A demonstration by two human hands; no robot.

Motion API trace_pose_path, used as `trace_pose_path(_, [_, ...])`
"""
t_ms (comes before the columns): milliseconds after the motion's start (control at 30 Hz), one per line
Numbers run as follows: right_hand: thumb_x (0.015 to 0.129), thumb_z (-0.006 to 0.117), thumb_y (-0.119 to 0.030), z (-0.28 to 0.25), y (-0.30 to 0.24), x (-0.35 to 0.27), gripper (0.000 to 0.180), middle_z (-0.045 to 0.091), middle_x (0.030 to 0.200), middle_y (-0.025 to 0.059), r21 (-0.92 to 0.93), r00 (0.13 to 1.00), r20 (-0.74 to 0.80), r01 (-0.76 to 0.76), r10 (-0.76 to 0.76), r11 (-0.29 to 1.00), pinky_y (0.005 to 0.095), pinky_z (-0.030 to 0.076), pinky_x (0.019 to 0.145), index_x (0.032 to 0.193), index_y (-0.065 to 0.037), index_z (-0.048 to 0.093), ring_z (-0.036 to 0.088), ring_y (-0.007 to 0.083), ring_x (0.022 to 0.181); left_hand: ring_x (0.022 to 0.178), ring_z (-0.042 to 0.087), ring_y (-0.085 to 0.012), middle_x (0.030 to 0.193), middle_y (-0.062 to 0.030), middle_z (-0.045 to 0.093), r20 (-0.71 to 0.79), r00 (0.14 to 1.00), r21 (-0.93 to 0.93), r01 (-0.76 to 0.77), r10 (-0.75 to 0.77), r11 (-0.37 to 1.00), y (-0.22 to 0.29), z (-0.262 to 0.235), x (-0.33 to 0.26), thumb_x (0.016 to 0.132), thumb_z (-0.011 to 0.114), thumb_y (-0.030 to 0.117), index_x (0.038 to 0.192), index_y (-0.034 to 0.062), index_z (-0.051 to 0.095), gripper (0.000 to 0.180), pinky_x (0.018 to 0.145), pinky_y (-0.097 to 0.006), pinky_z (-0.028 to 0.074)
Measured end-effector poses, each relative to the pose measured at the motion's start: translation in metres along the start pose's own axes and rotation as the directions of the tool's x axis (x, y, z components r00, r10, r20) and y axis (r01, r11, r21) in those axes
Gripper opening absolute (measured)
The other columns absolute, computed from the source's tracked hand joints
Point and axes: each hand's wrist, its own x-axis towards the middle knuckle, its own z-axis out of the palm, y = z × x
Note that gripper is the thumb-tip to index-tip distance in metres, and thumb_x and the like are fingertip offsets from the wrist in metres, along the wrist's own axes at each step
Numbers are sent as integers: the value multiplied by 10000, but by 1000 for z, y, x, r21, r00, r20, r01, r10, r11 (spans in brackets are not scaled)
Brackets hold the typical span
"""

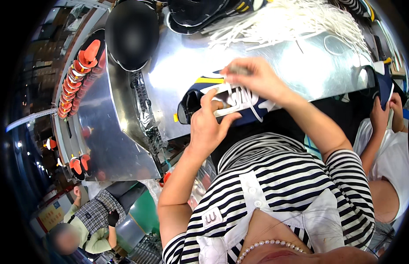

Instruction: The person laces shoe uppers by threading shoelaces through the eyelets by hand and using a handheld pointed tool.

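Note:
A navy shoe (261,105) with a yellow stripe and white laces (242,99) lies tilted at the near edge of the metal table. My left hand (208,121) grips it around its opening, with the thumb on the near side and the index finger over the tongue area. Just above the laced part, my right hand (259,81) is closed in a pinch. A small greyish thing shows blurred at its fingers; I cannot make out what it is. One loose lace loop hangs over the shoe's near side.
White laces (301,26) lie piled at the back of the metal table (178,61), beside dark shoes (200,15). A blurred black oval (131,35) stands left. Farther left runs a row of orange-lined shoes (76,83). A co-worker's hands (383,110) hold another navy shoe at right.

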Motion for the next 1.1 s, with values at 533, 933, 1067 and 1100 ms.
trace_pose_path(533, [946,612,-174,16,10,-37,158,673,816,130,-395,999,10,47,-47,918,386,507,667,1004,-33,569,669,303,738,867,686,-209,963,-146,698,-195,855,-468,350,-481,812,-5,13,14,823,777,85,1110,-20,565,372,795,-317,529])
trace_pose_path(933, [962,571,-205,26,12,-32,161,672,731,125,-720,992,91,127,-89,683,434,495,599,998,-50,548,656,356,696,843,670,-237,945,-159,677,-276,871,-347,305,-407,887,3,21,13,831,767,77,1122,-33,562,372,773,-344,518])
trace_pose_path(1067, [968,563,-204,19,3,-38,165,668,719,129,-706,994,90,105,-58,700,444,491,606,1006,-44,546,656,360,702,809,679,-220,901,-144,691,-270,872,-372,296,-408,880,6,19,13,835,762,54,1131,-33,561,368,751,-336,528])
trace_pose_path(1100, [967,565,-205,16,0,-41,167,667,717,130,-698,996,82,86,-40,710,447,490,608,1004,-43,548,656,361,703,813,680,-218,907,-145,693,-288,879,-351,272,-380,896,7,19,13,834,765,54,1131,-32,561,371,753,-336,529])
